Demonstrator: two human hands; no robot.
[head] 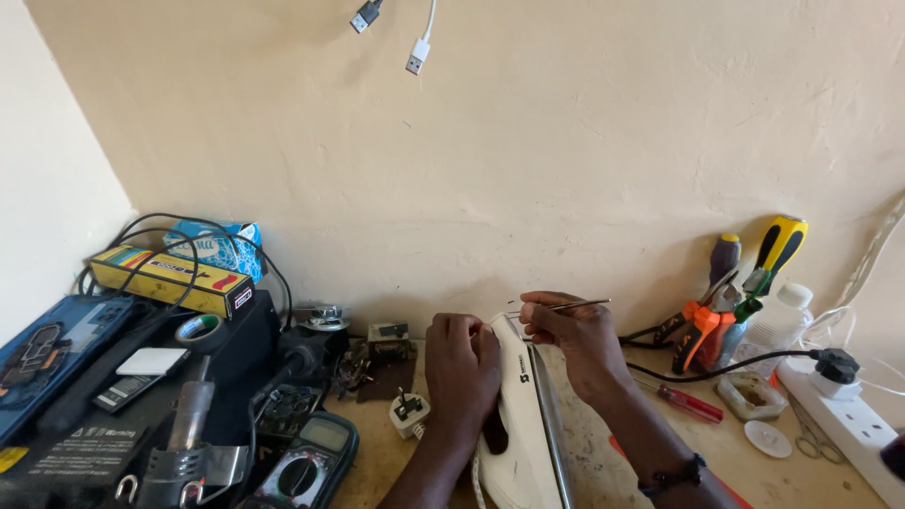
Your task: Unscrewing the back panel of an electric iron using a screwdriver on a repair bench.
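My left hand (462,363) is wrapped around the white iron (518,415), steadying it on its side on the bench (396,452). My right hand (570,335) pinches thin metal tweezers (566,306) just above the iron's tip, fingers closed on them.

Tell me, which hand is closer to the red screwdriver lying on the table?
Right. The right hand is just left of the red screwdriver, holding a thin metal tool above the white iron. The left hand grips the iron's far side, farther away.
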